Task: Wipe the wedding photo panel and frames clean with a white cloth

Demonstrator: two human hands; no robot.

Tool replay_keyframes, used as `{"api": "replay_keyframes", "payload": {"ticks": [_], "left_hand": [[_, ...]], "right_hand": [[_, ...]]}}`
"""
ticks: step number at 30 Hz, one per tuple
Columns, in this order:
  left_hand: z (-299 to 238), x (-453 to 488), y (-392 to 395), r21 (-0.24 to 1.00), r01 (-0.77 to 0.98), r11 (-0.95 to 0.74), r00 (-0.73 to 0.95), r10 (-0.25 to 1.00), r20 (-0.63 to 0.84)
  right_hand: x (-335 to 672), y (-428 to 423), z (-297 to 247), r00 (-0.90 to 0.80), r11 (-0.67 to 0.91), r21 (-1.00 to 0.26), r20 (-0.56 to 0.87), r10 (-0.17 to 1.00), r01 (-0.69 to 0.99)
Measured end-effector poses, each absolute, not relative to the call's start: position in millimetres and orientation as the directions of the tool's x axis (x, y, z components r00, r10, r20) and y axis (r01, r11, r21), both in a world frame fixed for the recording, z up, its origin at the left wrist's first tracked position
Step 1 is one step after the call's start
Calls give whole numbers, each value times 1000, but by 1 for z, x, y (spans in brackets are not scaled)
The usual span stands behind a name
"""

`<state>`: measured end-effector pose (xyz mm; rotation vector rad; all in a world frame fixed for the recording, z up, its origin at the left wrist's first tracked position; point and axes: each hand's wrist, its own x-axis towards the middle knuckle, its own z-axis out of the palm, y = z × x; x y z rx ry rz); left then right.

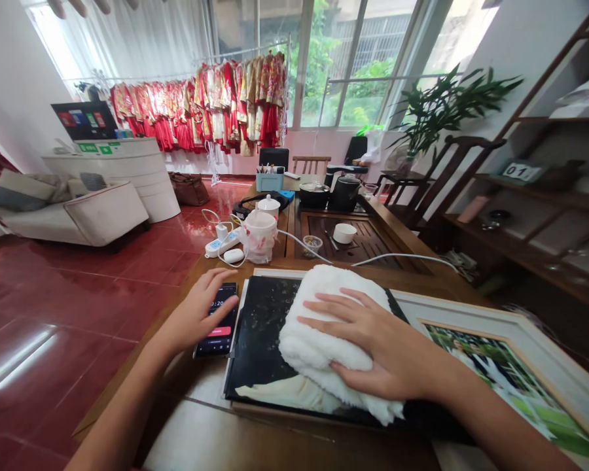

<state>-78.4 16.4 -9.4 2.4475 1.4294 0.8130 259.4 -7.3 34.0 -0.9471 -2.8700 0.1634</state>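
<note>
My right hand (368,337) presses on a folded, fluffy white cloth (334,281), fingers spread across its top and thumb along its near side. Beneath the cloth is a large, glossy black album or panel (260,327), flat on the table, with pale specks and a cream-coloured printed shape near its front edge. My left hand (203,314), fingers apart and holding nothing, is at the panel's left side, over a smartphone (218,347) with a lit screen. Whether that hand touches the phone or the table, I cannot tell.
A framed photo (500,366) lies right of the panel. Behind are a power strip (220,245), a cup in plastic wrap (260,235), a white cable (402,257) and a tea tray (377,239) with a small white bowl (344,233). The table's left edge borders red floor tiles (103,314).
</note>
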Motion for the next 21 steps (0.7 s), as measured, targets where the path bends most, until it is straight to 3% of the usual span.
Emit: {"api": "replay_keyframes", "payload": {"ticks": [7, 14, 21], "left_hand": [[9, -21, -2, 376, 645, -666, 627, 742, 238], [7, -13, -2, 381, 657, -650, 619, 754, 219], [-9, -8, -8, 403, 688, -604, 561, 794, 232]], "right_hand": [[275, -3, 39, -725, 738, -95, 141, 674, 668], [284, 7, 30, -655, 671, -14, 200, 728, 741], [270, 0, 32, -726, 734, -62, 116, 678, 676]]}}
